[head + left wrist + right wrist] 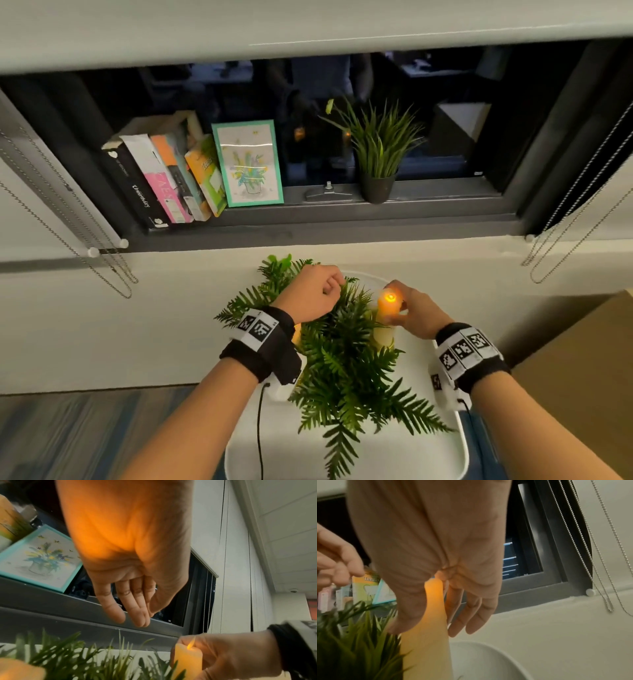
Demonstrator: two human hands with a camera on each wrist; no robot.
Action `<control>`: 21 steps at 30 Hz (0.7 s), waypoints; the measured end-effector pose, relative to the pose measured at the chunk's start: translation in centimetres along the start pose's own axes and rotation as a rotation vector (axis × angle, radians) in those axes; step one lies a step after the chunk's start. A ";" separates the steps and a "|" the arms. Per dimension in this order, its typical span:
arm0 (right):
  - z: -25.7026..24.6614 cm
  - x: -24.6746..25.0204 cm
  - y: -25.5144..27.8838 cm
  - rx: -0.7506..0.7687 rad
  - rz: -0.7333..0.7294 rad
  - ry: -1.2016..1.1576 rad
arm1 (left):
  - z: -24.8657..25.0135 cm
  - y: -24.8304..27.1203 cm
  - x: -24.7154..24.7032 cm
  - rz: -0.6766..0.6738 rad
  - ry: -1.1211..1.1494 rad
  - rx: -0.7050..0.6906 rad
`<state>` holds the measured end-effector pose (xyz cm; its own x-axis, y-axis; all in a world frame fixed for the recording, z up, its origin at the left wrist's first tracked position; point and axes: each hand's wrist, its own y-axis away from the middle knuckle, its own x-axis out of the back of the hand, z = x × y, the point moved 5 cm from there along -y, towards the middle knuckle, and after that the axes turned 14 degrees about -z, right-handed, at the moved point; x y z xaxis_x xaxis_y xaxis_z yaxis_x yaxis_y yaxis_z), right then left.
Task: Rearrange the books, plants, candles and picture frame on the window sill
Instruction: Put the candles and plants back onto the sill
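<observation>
My right hand [399,306] grips a lit cream pillar candle [388,305] near its top, thumb on one side and fingers on the other [428,630]. The candle [429,649] stands upright on a white round table [411,455] beside a fern [342,359]. My left hand [334,284] hovers over the fern with fingers relaxed [137,615] and holds nothing. A second candle glows [296,334] under my left wrist. On the window sill several books [161,178] lean at the left, then a teal picture frame [248,162], then a grass plant in a black pot [378,150].
A window handle [327,193] lies on the sill between the frame and the grass plant. Blind chains hang at the left [68,246] and right [575,219] of the window. A cardboard box [582,377] stands to the right of the table.
</observation>
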<state>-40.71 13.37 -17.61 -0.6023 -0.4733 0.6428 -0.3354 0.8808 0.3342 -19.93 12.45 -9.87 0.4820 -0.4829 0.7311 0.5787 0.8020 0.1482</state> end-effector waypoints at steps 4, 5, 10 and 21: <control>-1.1 2.2 1.5 0.033 0.011 0.046 | 1.8 0.0 -1.0 0.000 -0.028 -0.068; -1.7 3.2 2.0 0.039 0.019 0.053 | 2.3 0.0 -1.2 0.003 -0.045 -0.092; -6.8 8.3 5.1 0.109 0.113 0.144 | 3.6 -0.1 -1.5 0.038 -0.053 -0.143; -20.0 11.7 5.8 0.599 0.242 -0.079 | 5.1 1.1 4.5 0.129 0.067 -0.113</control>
<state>-35.24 13.22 5.61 -0.7553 -0.2826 0.5913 -0.5158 0.8129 -0.2704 -20.47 12.99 -3.02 0.5979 -0.4038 0.6925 0.5776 0.8160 -0.0229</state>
